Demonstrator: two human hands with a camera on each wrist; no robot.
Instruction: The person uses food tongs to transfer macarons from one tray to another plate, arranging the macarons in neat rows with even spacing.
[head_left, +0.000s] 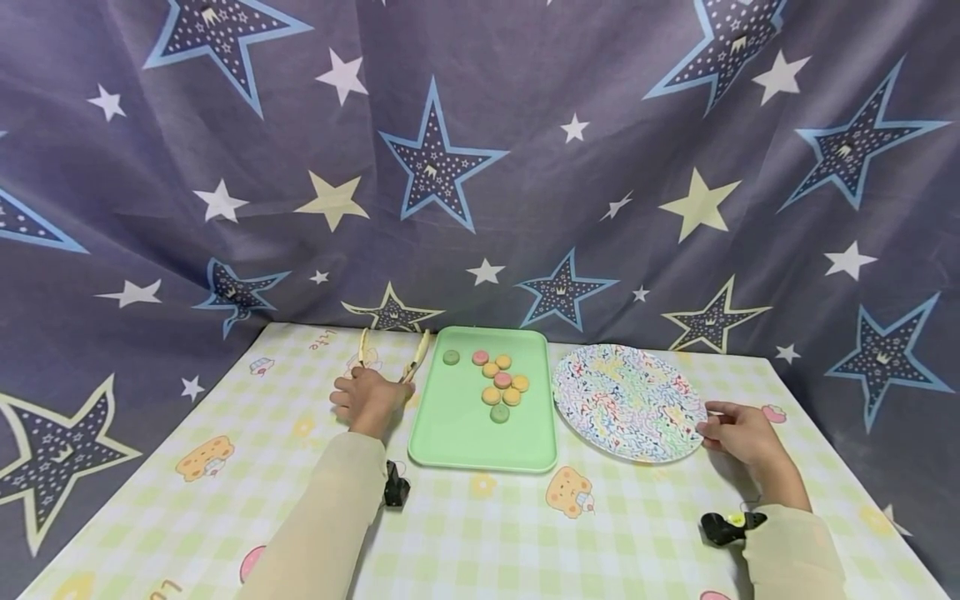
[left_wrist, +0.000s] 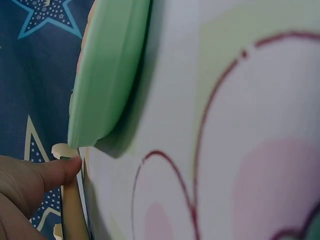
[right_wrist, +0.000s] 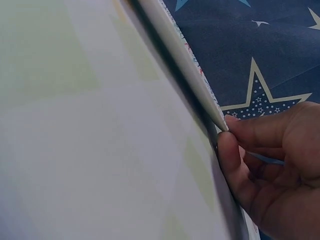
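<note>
Through the head view I have the right hand (head_left: 746,437) pinching the outer rim of the speckled plate (head_left: 630,404), while the left hand (head_left: 369,402) is at the tongs (head_left: 423,346); I can't tell from here whether its fingers close round them. The tongs' arms stand apart, tips toward the table's (head_left: 450,533) far edge. Between my two hands lies the green tray (head_left: 480,442), and on it I count nine macarons (head_left: 502,380): one green one near the far left corner, the rest bunched from the middle toward the far edge. The plate lies just beside the tray's right edge. I see no macaron on the plate or between the tongs' tips, so I judge the work to be at an early stage: both hands are at their implements, and any handling of the macarons is left to do. My left wrist view shows the thumb against one arm of the tongs, by a tray corner; the other fingers' hold is hidden. My right wrist view confirms thumb and forefinger together on the plate's rim.
</note>
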